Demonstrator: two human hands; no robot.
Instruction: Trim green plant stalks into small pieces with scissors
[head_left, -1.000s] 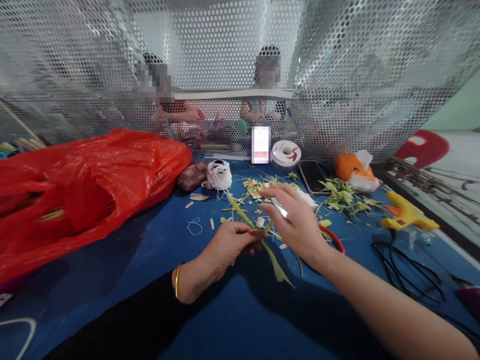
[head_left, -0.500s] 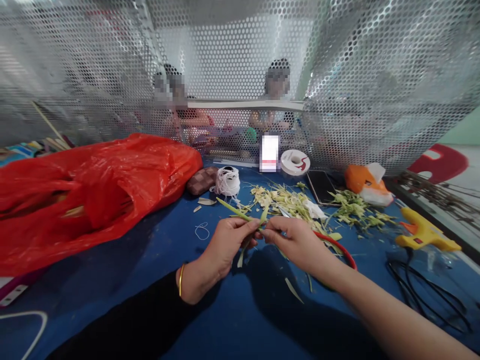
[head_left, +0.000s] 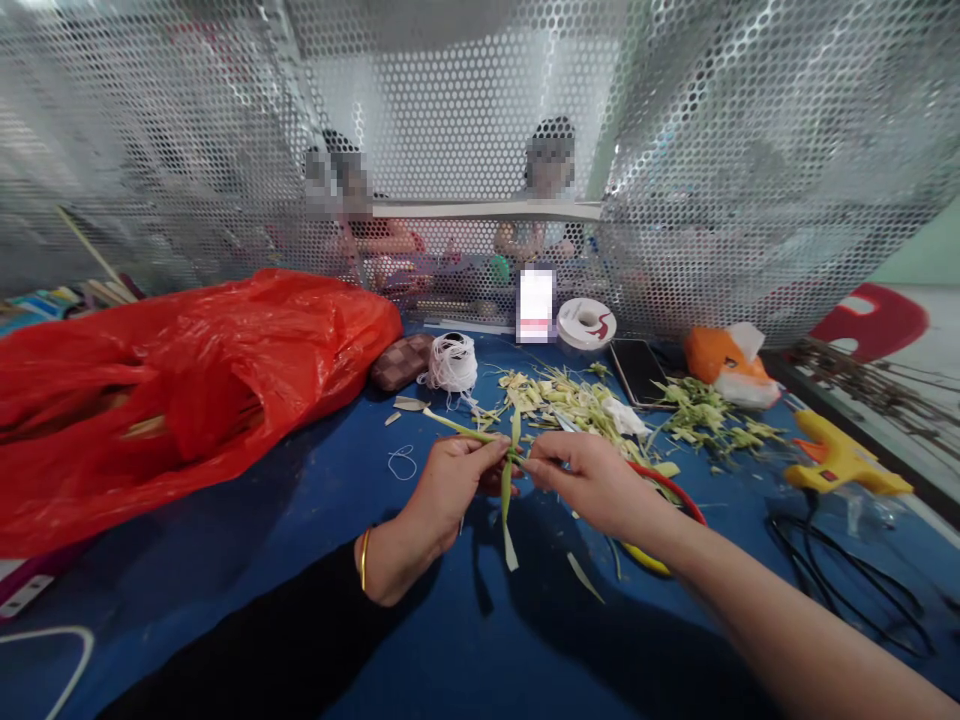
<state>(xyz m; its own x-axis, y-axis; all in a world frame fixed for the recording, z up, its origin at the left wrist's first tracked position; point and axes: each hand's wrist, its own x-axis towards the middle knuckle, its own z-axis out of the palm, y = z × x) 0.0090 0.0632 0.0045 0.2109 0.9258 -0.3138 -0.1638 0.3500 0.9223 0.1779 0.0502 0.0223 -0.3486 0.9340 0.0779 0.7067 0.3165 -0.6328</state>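
Green leaf strips (head_left: 507, 490) cross between my two hands, over the middle of the blue table (head_left: 315, 560). My left hand (head_left: 450, 480), with a gold bangle at its wrist, pinches them between thumb and fingers. From the right, my right hand (head_left: 581, 475) has its fingertips closed at the crossing, on the strips' other side. One strip points up and away to the left, one stands up, and one hangs down with a pale end. The fingers cover part of the crossing. Behind the hands lies a pile of leaf scraps (head_left: 559, 395).
A red plastic bag (head_left: 300, 350) fills the left side. White string (head_left: 452, 363), a ribbon spool (head_left: 586, 324), a dark phone (head_left: 639, 372), an orange tissue pack (head_left: 731, 365) and a yellow glue gun (head_left: 847, 455) lie farther back and right. Two people sit behind a perforated screen (head_left: 465, 110).
The strips have turned in my fingers: one now hangs longer and straighter below the hands, and another stands more upright. Both hands keep their pinch, and the view has shifted slightly.
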